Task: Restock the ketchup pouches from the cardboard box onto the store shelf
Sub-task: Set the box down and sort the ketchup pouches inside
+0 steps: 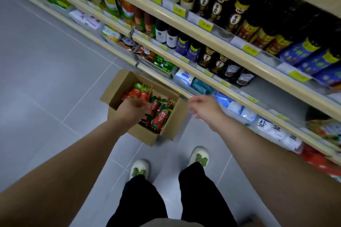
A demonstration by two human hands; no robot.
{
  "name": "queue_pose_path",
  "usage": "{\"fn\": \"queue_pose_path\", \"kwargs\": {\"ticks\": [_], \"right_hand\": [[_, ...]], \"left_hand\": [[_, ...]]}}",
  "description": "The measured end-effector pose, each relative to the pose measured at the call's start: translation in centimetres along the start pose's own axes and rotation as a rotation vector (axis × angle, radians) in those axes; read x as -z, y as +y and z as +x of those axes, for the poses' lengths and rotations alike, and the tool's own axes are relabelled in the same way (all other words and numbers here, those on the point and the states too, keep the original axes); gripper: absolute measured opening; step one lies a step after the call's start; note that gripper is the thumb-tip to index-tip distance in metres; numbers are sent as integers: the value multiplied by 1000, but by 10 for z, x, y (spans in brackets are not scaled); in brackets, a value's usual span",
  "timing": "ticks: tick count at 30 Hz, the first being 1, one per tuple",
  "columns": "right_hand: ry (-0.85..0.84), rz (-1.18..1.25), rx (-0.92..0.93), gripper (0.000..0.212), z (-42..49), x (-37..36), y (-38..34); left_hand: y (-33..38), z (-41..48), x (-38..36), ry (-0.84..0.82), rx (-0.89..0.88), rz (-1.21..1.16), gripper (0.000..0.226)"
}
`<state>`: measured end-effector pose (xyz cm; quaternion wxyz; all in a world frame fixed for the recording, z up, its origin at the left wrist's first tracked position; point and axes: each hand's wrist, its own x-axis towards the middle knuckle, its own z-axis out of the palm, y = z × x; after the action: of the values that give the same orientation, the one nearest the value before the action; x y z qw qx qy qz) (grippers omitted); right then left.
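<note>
An open cardboard box stands on the grey floor against the foot of the shelving. Several red and green ketchup pouches lie inside it. My left hand hangs over the box, fingers curled down among the pouches; whether it grips one is hidden by the back of the hand. My right hand hovers to the right of the box in front of the low shelf, fingers loosely apart and holding nothing. An empty stretch of shelf shows beside dark sauce pouches.
Shelves on the right hold dark sauce bottles, blue packs and white salt bags. Yellow price tags line the shelf edges. My two feet in white shoes stand just behind the box. Grey tiled floor spreads to the left.
</note>
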<state>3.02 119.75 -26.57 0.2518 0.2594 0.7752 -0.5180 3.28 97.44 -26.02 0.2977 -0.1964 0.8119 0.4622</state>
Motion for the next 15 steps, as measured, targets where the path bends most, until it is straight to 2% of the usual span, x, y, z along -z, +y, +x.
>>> {"fn": "queue_pose_path", "kwargs": {"ticks": [4,9,15], "right_hand": [[-61,-77,26,18,41,9,8],[-81,-137,49,15,93,-15,46],[-45,-238,96,13,177,-78,126]], "left_hand": [[-4,15,-25,56,49,-54,18],[-39,59,-45,66,84,-70,18],[-123,145,-84,97,69,88,21]]}}
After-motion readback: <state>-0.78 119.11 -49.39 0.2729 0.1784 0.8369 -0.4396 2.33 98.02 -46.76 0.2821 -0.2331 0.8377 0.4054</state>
